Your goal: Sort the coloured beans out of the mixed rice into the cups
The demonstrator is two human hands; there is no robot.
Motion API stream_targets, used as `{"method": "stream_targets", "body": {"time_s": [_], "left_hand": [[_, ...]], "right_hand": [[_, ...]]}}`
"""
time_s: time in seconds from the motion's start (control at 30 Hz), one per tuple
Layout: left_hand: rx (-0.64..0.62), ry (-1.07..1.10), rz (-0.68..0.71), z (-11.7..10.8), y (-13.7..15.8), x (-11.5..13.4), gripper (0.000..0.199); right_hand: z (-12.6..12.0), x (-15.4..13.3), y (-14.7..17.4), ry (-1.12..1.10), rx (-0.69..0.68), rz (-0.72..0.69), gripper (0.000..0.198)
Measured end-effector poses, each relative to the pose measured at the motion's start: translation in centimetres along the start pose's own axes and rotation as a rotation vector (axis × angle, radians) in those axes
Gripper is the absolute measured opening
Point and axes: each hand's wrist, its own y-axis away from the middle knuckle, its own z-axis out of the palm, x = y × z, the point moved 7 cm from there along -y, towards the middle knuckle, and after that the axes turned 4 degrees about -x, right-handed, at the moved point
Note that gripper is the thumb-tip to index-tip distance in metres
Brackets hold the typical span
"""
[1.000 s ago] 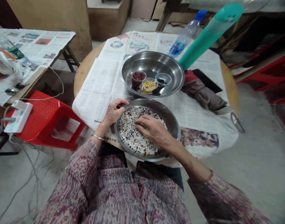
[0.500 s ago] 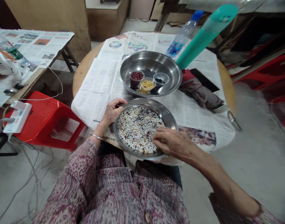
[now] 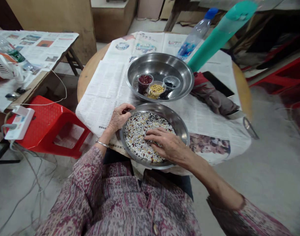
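Touching round metal basin (image 3: pixel 181 127) and loose speckled grains (image 3: pixel 137 137): bare hands (image 3: pixel 166 143).

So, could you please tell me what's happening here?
A person's left hand is at the rim of a steel pan, while the right hand is at the mixed white, black, red and yellow grains inside. A steel basin beyond the pan holds a cup of red pieces, a cup of yellow pieces and a cup of black pieces.

Illegible print on newspaper (image 3: pixel 101 93)
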Motion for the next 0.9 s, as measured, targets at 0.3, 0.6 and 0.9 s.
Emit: {"method": "stream_targets", "body": {"time_s": [0.3, 0.6, 0.9], "left_hand": [[0.001, -0.012, 0.019, 0.0, -0.1, 0.0, 0.029], [0.005, -0.004, 0.003, 0.0, -0.1, -0.1, 0.029], [0.004, 0.009, -0.003, 0.0, -0.1, -0.1, 0.028]], "right_hand": [[0.0, 1.0, -1.4, 0.188, 0.112, 0.096, 0.024], [-1.4, 5.0, 1.5, 0.345, 0.251, 0.408, 0.026], [-0.1, 3.5, 0.1, 0.059, 0.247, 0.385, 0.023]]}}
